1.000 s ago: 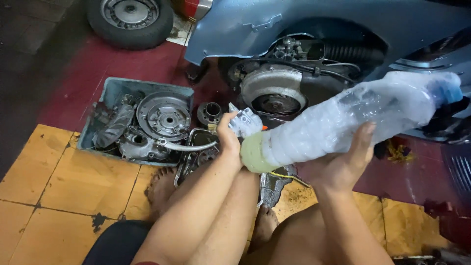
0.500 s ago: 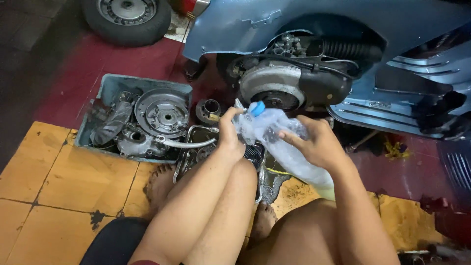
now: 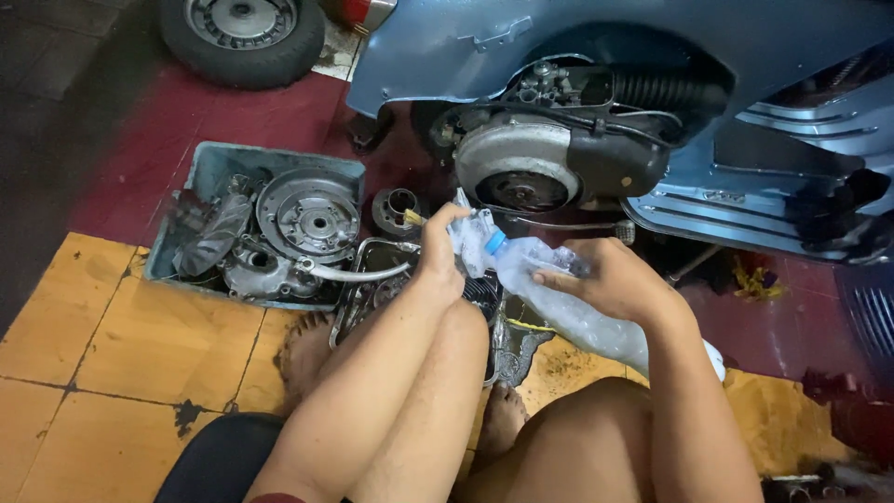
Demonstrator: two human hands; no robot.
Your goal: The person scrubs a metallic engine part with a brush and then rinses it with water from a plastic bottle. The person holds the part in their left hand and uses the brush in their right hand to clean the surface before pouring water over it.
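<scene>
Gripping the clear crumpled plastic bottle (image 3: pixel 568 303) around its upper body, the right hand (image 3: pixel 610 279) tilted its blue cap toward the left hand (image 3: pixel 442 244), which was closed around a small brush and crinkled plastic. Below the bottle lay a dark metal tray (image 3: pixel 372 279); left of it, a grey bin of engine parts (image 3: pixel 256 233).

I see a blue scooter (image 3: pixel 652 56) with its side panel off, baring the round grey engine cover (image 3: pixel 521 168) and a black ribbed hose (image 3: pixel 666 91). At top left a loose wheel (image 3: pixel 244 33) lies on the dark floor. A grey plastic tub (image 3: pixel 219 163) on the red mat (image 3: pixel 140 149) holds a clutch plate (image 3: pixel 307 216) and other greasy parts. Yellow floor tiles (image 3: pixel 102 373) fill my lower left.
</scene>
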